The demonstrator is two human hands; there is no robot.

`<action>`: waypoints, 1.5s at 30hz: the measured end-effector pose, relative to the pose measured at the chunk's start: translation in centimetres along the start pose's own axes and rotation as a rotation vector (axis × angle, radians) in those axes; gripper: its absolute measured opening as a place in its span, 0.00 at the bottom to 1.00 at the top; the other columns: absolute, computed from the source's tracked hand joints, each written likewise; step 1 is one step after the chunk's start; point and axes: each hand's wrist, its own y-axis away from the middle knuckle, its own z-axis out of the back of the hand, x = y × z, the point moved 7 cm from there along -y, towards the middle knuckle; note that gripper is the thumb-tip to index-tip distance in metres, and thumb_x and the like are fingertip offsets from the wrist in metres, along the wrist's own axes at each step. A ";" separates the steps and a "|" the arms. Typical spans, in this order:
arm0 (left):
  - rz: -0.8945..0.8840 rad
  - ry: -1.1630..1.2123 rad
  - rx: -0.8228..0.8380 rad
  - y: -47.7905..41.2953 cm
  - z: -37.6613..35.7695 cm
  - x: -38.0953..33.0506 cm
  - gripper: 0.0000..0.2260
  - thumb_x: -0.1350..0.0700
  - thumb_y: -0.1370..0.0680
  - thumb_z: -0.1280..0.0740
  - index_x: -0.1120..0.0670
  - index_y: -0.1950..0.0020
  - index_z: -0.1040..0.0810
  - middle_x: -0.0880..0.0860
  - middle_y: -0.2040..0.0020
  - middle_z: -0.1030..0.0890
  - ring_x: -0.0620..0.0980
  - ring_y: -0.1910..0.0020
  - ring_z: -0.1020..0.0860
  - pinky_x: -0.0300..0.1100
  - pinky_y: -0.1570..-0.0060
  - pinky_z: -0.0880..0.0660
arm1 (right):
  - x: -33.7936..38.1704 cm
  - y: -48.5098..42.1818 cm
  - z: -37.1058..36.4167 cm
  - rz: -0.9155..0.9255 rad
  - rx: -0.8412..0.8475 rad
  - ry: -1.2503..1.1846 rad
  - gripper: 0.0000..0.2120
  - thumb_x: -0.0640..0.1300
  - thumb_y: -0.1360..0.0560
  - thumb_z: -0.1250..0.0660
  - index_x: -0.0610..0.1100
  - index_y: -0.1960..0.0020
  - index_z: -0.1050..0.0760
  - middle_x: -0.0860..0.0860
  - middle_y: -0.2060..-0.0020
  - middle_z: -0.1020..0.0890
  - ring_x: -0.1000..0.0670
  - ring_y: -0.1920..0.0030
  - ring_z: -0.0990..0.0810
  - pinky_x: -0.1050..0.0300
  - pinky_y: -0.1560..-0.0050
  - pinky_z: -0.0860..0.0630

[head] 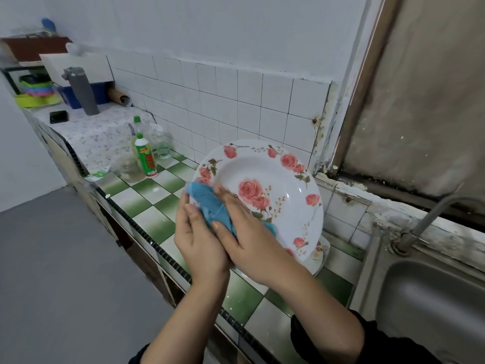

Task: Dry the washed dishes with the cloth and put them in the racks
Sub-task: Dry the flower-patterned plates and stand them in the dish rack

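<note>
Left grip point(199, 237), a bare hand, clasps the near-left rim of the rose-patterned plate point(275, 174), thumb on the front face and the other fingers mostly hidden at the edge. Right grip point(245, 232) lies over the blue cloth point(207, 203), grasping it between thumb and fingers and pressing it flat against the left part of the plate's face. The two hands touch each other. A corner of the cloth shows past the right hand's far side. The plate is held tilted, face toward the camera, above the green-and-white tiled worktop point(154, 222).

Directly below the held plate, partly hidden by it, another floral dish point(319, 254) rests on the worktop. To the right lies a steel sink point(433, 298) with a tap point(430, 216) arching over it. Left of the plate, further along, stand a green-capped detergent bottle point(145, 158), a second green-capped bottle point(136, 124) behind it, a clear spray bottle point(161, 143) and a glass jar point(128, 166), close together. At the far left are a grey tumbler point(82, 93), a cardboard tube point(121, 98) against the wall, a small black object point(58, 117) and a stack of coloured plastic bowls point(36, 86).
</note>
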 end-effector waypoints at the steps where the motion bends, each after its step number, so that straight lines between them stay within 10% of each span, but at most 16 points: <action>1: -0.010 -0.026 -0.002 -0.4 0.0 -0.3 0.14 0.57 0.15 0.47 0.53 0.34 0.25 0.49 0.46 0.18 0.44 0.48 0.19 0.35 0.52 0.23 | -0.7 0.6 0.1 -0.028 0.013 0.093 0.28 0.53 0.16 0.48 0.51 0.20 0.55 0.58 0.21 0.50 0.63 0.24 0.57 0.56 0.22 0.55; 6: -0.049 -0.142 0.127 -1.8 -0.3 -1.5 0.14 0.57 0.15 0.46 0.44 0.36 0.25 0.46 0.44 0.17 0.44 0.43 0.20 0.44 0.41 0.24 | -8.8 1.5 4.9 -0.275 -0.304 0.210 0.34 0.63 0.25 0.43 0.61 0.22 0.51 0.61 0.22 0.58 0.51 0.21 0.59 0.35 0.24 0.49; 11: -0.073 -0.191 0.310 0.0 -2.1 -1.2 0.14 0.57 0.16 0.45 0.45 0.35 0.26 0.47 0.41 0.18 0.44 0.43 0.20 0.39 0.42 0.24 | -9.6 -0.7 10.4 -0.185 -0.777 0.174 0.28 0.56 0.19 0.46 0.54 0.22 0.50 0.50 0.20 0.50 0.50 0.22 0.57 0.35 0.24 0.49; 14: -0.118 -0.259 0.368 0.8 -3.6 -1.2 0.13 0.55 0.16 0.44 0.46 0.34 0.26 0.47 0.46 0.19 0.43 0.54 0.20 0.35 0.47 0.25 | -5.4 -2.6 7.2 0.013 -0.675 0.079 0.28 0.55 0.18 0.50 0.53 0.21 0.55 0.50 0.21 0.55 0.49 0.21 0.60 0.41 0.22 0.55; 20: -0.046 -0.193 0.282 -3.4 -1.8 -2.1 0.14 0.58 0.15 0.46 0.50 0.34 0.25 0.44 0.45 0.17 0.42 0.41 0.21 0.40 0.42 0.24 | -5.9 0.2 -0.8 0.269 -0.174 0.310 0.27 0.56 0.19 0.50 0.57 0.22 0.54 0.57 0.21 0.52 0.55 0.21 0.58 0.43 0.22 0.56; 23: -0.074 -0.231 0.290 -3.3 -1.2 -2.8 0.14 0.60 0.16 0.46 0.51 0.33 0.27 0.32 0.53 0.18 0.33 0.47 0.21 0.27 0.52 0.26 | -11.4 -0.9 2.9 0.071 -0.357 0.568 0.27 0.59 0.19 0.53 0.59 0.22 0.59 0.53 0.21 0.58 0.51 0.22 0.64 0.32 0.25 0.57; 27: -0.093 -0.229 0.410 -1.5 -2.6 -2.0 0.15 0.61 0.16 0.46 0.54 0.32 0.28 0.32 0.50 0.18 0.32 0.46 0.21 0.26 0.51 0.26 | -10.3 -3.4 8.6 -0.061 -0.708 0.299 0.29 0.59 0.18 0.53 0.50 0.21 0.56 0.50 0.22 0.60 0.51 0.23 0.67 0.43 0.24 0.64; 32: -0.117 -0.241 0.393 -1.0 -3.6 -2.0 0.13 0.61 0.17 0.43 0.50 0.39 0.22 0.50 0.51 0.15 0.38 0.53 0.18 0.33 0.55 0.22 | -2.0 -2.6 1.6 0.289 -0.484 0.000 0.29 0.53 0.16 0.51 0.44 0.21 0.56 0.52 0.21 0.58 0.46 0.21 0.60 0.48 0.22 0.59; 35: -0.201 -0.260 0.395 -2.3 -3.0 -4.2 0.14 0.62 0.17 0.44 0.53 0.34 0.25 0.38 0.46 0.17 0.39 0.44 0.20 0.32 0.47 0.24 | -4.1 0.6 -1.5 0.463 -0.287 0.213 0.28 0.51 0.17 0.51 0.46 0.21 0.54 0.51 0.21 0.53 0.45 0.21 0.55 0.43 0.22 0.57; 39: -0.233 -0.266 0.444 -1.9 -2.9 -5.4 0.14 0.60 0.18 0.44 0.51 0.34 0.27 0.33 0.48 0.18 0.34 0.46 0.21 0.28 0.50 0.25 | -11.2 -0.4 3.4 0.261 -0.453 0.501 0.26 0.58 0.17 0.59 0.53 0.21 0.54 0.54 0.21 0.54 0.48 0.21 0.58 0.38 0.23 0.57; 45: -0.266 -0.304 0.545 0.2 -5.3 -4.1 0.13 0.57 0.19 0.42 0.46 0.37 0.26 0.33 0.41 0.22 0.37 0.42 0.21 0.30 0.45 0.26 | -6.9 -3.3 8.8 0.147 -0.824 0.115 0.28 0.54 0.17 0.50 0.47 0.21 0.55 0.53 0.21 0.59 0.48 0.21 0.61 0.37 0.23 0.57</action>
